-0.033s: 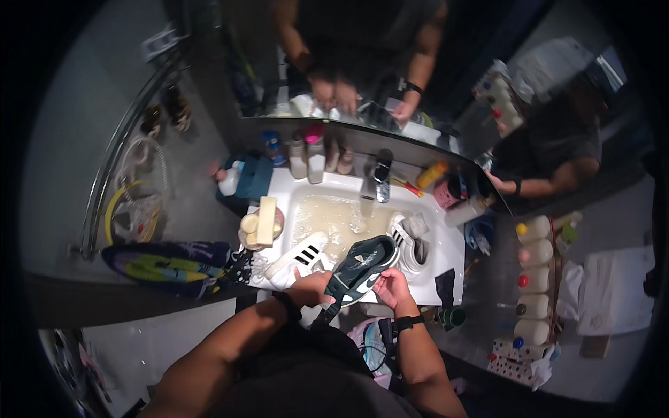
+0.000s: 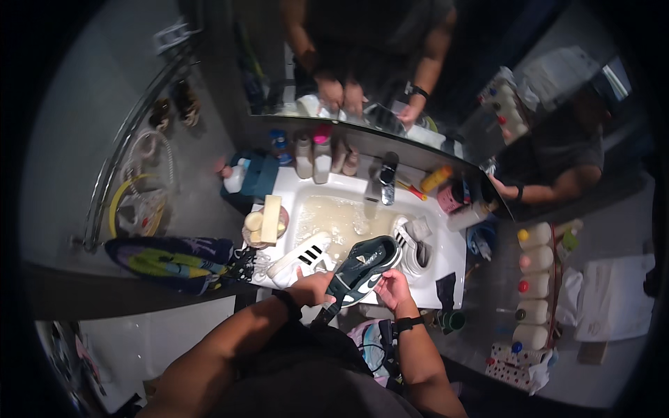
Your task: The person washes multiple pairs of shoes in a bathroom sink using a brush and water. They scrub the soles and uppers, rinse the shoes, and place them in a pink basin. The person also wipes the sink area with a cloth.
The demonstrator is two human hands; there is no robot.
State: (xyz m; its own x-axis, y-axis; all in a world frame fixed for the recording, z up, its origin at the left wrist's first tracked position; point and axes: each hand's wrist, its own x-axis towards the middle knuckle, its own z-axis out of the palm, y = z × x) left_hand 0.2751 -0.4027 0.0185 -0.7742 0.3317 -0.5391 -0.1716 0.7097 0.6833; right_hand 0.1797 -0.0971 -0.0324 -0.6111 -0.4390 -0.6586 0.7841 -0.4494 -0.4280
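Observation:
A dark green and white sneaker [image 2: 362, 268] is held between my hands over the front edge of the white sink, its opening facing up. My left hand [image 2: 313, 287] grips its left end, where a dark strap-like piece hangs down. At its lower right side, my right hand [image 2: 394, 287] holds the edge near the white sole. A white sneaker with black stripes [image 2: 301, 259] lies tilted on the sink's left side, its laces loose. Its likeness, another white striped sneaker [image 2: 417, 258], rests on the right with a greyish piece on it. Cloudy, foamy water [image 2: 327, 216] fills the basin.
A black faucet [image 2: 389, 177] rises behind the basin, beneath a mirror. Bottles [image 2: 320, 160] line the back ledge. A dish with soap bars [image 2: 268, 223] sits at left, a dark cloth [image 2: 446, 287] at right. Several capped jugs [image 2: 535, 285] stand farther right.
The surroundings have shifted slightly rightward in the picture. Both hands keep hold of the green sneaker, which has hardly moved.

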